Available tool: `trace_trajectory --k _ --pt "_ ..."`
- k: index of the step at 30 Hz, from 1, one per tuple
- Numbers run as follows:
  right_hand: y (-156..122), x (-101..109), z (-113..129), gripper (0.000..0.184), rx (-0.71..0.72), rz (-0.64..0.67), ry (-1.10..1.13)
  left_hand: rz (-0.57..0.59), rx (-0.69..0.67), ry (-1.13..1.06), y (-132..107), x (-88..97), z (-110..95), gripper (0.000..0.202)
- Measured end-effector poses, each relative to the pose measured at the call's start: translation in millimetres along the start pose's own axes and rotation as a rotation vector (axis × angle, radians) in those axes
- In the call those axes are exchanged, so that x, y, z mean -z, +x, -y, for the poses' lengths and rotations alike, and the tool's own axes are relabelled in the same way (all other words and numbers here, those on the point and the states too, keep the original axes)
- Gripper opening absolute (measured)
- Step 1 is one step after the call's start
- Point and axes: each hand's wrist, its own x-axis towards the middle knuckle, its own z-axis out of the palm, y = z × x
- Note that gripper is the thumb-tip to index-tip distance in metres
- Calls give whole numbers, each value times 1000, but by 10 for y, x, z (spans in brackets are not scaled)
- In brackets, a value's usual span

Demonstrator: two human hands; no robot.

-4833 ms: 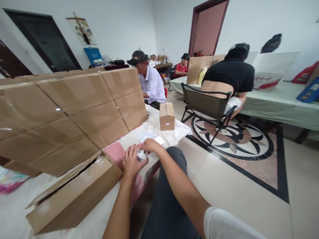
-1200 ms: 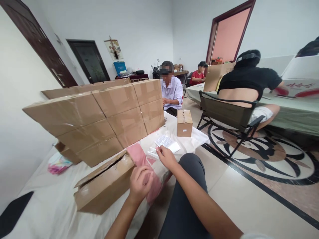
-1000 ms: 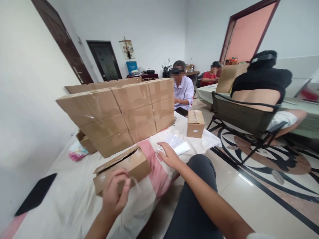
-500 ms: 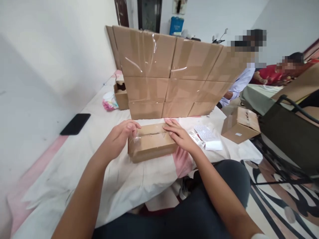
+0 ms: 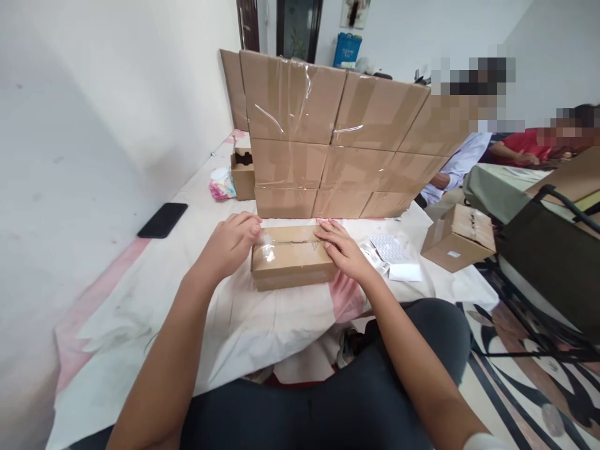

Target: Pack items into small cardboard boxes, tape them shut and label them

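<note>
A small cardboard box (image 5: 293, 261) lies on the cloth in front of me, with clear tape shining on its left end and a dark seam along its top. My left hand (image 5: 232, 242) is at the left end, its fingers bent together against the edge; its fingertips are partly hidden. Over the top's right end, my right hand (image 5: 344, 251) rests with its fingers stretched out and slightly apart. The box's right end is partly covered by that hand.
Behind the box stands a wall of stacked, taped cartons (image 5: 323, 140). A black phone (image 5: 163, 220) lies to the left. To the right are a white label sheet (image 5: 390, 249) and another carton (image 5: 459, 237). Two people sit farther right.
My left hand has loosened from a pinch at the taped left end and moved to the box's edge. My right hand stays on top. The whole view has shifted slightly.
</note>
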Motion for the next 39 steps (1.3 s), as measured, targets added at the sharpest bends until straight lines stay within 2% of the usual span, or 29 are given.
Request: trace_trajectory --k 5,8,13,16,19,22,24,26,30,33,36,39 --pt "-11 1 -52 38 32 17 -14 110 7 184 22 -93 1 28" --pt "-13 -4 -89 39 27 29 -17 121 7 221 24 -125 32 14" --pt "-8 -5 -103 39 28 34 -14 128 33 181 16 -130 81 25" --pt "-5 -3 -92 39 27 27 -16 125 113 88 20 -181 108 32" --pt "-2 -6 -84 39 8 31 -17 40 298 -124 54 -322 169 45" --pt "0 -10 -82 39 -11 34 -20 -63 406 -361 104 -464 250 42" --pt "1 -10 -79 38 -15 22 -21 -80 429 -443 120 -484 282 43" --pt "-1 -15 -70 37 -22 1 -15 15 453 -476 108 -424 284 52" --pt "-4 -72 -13 37 -63 -30 13 353 441 -520 36 -202 229 87" --pt "6 -110 55 37 -78 -41 18 431 422 -521 1 -111 181 96" --pt "10 43 38 39 -109 -21 68 385 443 -506 1 -122 150 84" --pt "-49 500 -207 45 -244 -154 70 304 477 -510 14 -175 148 71"
